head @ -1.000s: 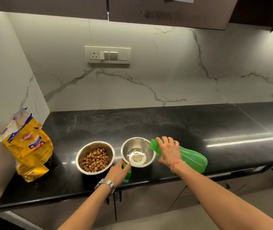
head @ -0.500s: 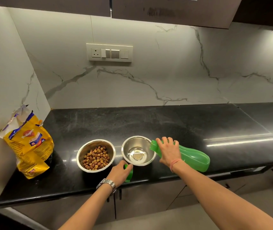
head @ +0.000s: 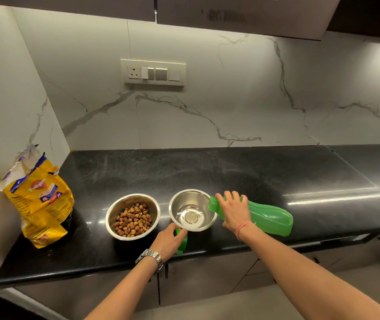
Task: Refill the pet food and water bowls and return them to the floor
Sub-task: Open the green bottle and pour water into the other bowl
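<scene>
Water bowl, steel, sits on the black desk near its front edge; taken as landmark. Shallow shine at its bottom; whether that is water or bare metal, cannot tell. Green bottle lies tipped on its side just right of the bowl, its open mouth over the bowl's right rim. Right hand grips the bottle near the neck, fingers curled over the top of it, thumb side toward the bowl. Red thread on that wrist. Left hand at the bowl's front-left rim, curled round a green cap which it holds against the desk, cap just in front of the bowl. Metal watch on the left wrist. Food bowl, also steel, stands just left of the water bowl, apart from it, partly filled with brown kibble. Yellow pet food bag, top open and crumpled, stands well left of the water bowl against the marble side wall. Switch panel on the wall behind the bowl.
</scene>
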